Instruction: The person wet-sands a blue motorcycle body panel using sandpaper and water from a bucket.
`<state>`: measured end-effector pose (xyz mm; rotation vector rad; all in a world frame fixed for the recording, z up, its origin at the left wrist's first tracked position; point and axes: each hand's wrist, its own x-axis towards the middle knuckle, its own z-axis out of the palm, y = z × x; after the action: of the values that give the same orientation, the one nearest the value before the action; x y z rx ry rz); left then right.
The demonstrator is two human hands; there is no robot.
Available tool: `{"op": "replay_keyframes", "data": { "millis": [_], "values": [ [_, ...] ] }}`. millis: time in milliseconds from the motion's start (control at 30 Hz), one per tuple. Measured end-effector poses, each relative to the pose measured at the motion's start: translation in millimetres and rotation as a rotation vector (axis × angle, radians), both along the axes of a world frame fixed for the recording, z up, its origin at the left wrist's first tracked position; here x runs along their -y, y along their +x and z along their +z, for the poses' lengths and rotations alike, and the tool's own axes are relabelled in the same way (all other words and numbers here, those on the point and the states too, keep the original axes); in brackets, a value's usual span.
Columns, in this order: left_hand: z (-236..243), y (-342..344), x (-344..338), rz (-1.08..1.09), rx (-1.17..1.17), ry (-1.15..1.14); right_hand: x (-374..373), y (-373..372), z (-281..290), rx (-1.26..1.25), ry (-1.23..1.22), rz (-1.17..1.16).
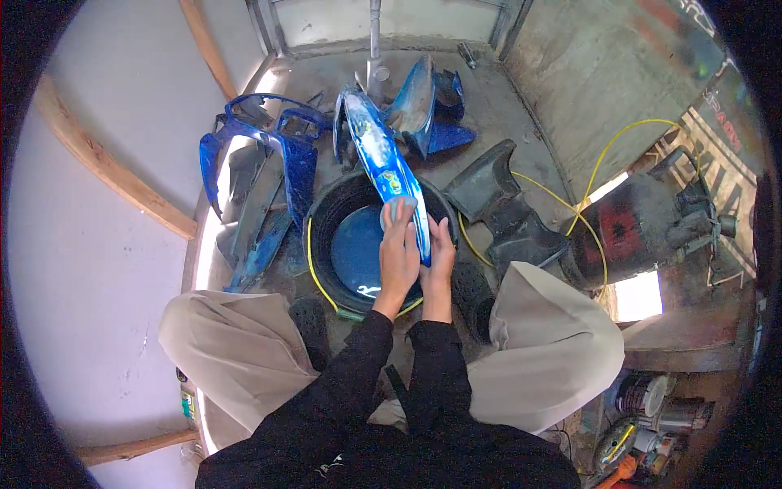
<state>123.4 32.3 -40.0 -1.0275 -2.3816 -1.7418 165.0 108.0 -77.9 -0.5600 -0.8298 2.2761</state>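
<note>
A long, narrow blue motorcycle body panel (376,147) with whitish patches slants over a black tub (319,213) of water between my knees. My right hand (441,259) wraps round the panel's near end from the right side. My left hand (398,254) lies on top of the panel, fingers together, pressing a small grey pad (398,209) against its surface. The pad is mostly under the fingertips, and its exact kind cannot be made out. A yellow-green mark shows on the panel just beyond the pad.
Other blue fairing pieces (300,167) lie at the far left, with a worn blue-grey panel (414,102) beyond the tub. To the right are a black plastic part (497,191), a yellow hose (599,175) and a dark tank (615,236). Spools and tools (643,399) sit lower right.
</note>
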Motion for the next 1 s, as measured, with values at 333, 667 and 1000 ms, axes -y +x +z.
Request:
{"op": "replay_keyframes", "data": {
  "millis": [333, 667, 1000],
  "values": [
    [-5.4, 9.2, 6.1, 0.013, 0.002, -0.007, -1.0, -3.9, -3.3, 0.0, 0.034, -0.068],
    [-2.6, -9.8, -1.0, 0.003, -0.03, 0.012, 0.5, -1.7, 2.8, 0.031, 0.016, 0.011],
    [-11.7, 5.7, 4.5, 0.043, -0.047, 0.017, 1.0, -4.9, 0.3, 0.011, -0.023, -0.076]
  ]
}}
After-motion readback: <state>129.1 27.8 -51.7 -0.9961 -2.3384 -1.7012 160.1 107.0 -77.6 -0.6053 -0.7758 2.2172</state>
